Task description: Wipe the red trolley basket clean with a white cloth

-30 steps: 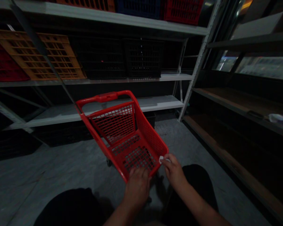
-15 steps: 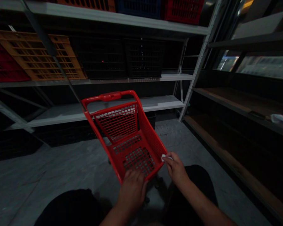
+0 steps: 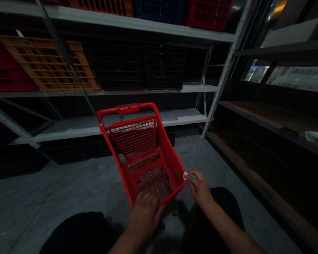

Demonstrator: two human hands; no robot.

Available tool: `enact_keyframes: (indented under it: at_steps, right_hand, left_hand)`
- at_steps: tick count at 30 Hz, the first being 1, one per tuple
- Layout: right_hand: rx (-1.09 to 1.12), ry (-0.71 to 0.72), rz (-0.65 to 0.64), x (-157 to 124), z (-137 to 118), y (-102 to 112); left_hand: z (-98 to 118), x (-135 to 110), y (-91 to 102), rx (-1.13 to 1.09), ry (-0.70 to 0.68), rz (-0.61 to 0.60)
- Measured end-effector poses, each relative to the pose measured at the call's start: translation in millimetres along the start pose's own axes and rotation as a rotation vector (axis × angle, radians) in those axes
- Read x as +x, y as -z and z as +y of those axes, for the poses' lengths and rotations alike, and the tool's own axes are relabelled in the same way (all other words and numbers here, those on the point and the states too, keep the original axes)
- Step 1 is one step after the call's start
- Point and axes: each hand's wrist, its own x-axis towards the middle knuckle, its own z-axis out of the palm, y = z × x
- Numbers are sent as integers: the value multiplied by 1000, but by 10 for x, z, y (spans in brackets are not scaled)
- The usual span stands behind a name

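A small red plastic shopping cart (image 3: 145, 155) stands on the grey floor in front of my knees, its handle on the far side. My left hand (image 3: 144, 213) grips the near rim of the cart, fingers curled over the edge. My right hand (image 3: 200, 187) is pinched on a small white cloth or wipe (image 3: 186, 175), which it presses against the cart's right near corner.
Metal shelving (image 3: 137, 88) runs along the back with orange (image 3: 47, 65), red (image 3: 5, 72) and black crates (image 3: 137, 67). Wooden shelves (image 3: 270, 120) line the right side, with a pale object (image 3: 316, 135) on one. Grey floor (image 3: 55, 190) lies to the left.
The cart has swung slightly, its handle shifting right. My left hand slid left along the near rim, and my right hand with the white cloth moved a little up the right corner.
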Motion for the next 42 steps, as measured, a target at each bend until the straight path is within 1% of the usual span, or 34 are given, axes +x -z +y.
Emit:
enact_keyframes:
  at_steps: [1, 3, 8, 10, 12, 17, 19, 22, 25, 27, 29, 31, 33, 34, 37, 39, 40, 42]
  right_hand:
    - [-4, 3, 6, 24, 17, 5]
    - [0, 4, -17, 8, -24, 2]
    - [71, -3, -167, -232, -324, -29]
    - [85, 14, -185, -267, -367, -27]
    - [85, 42, -180, -219, -330, -19]
    - [60, 88, -110, 79, -122, -26]
    - [57, 101, -104, 136, -103, -34]
    - [80, 116, -144, 57, -176, -19]
    - [136, 129, -246, -125, -283, 41]
    - [160, 139, -303, -197, -314, 82]
    - [162, 152, -314, -175, -292, 96]
    - [157, 161, -283, -64, -225, 76]
    - [172, 124, -236, 95, -141, 35]
    - [198, 77, -214, 175, -100, 14]
    - [353, -166, -139, 346, -7, -20]
    - [438, -289, -102, 369, 27, -21]
    - [461, -319, -96, 355, 37, -20]
    - [486, -331, -111, 296, 39, -22]
  left_hand:
    - [-12, -11, -2, -4, -3, 2]
    - [-38, -40, -6, -4, -8, 10]
    - [-118, -148, 15, -10, -35, 60]
    - [-150, -187, 36, -22, -47, 67]
    - [-175, -211, 58, -36, -60, 67]
    - [-229, -224, 71, -56, -98, 72]
    - [-264, -235, 56, -58, -107, 80]
    - [-338, -265, 36, -67, -114, 93]
    - [-412, -284, 52, -73, -153, 131]
    - [-448, -279, 83, -81, -184, 129]
    - [-473, -263, 116, -93, -203, 106]
    - [-496, -242, 135, -105, -224, 90]
    - [-524, -224, 136, -117, -243, 89]
    - [-541, -216, 132, -121, -248, 92]
    - [-599, -195, 117, -115, -252, 112]
    - [-635, -182, 112, -97, -248, 110]
    - [-649, -176, 111, -89, -245, 105]
    - [-673, -165, 108, -82, -240, 97]
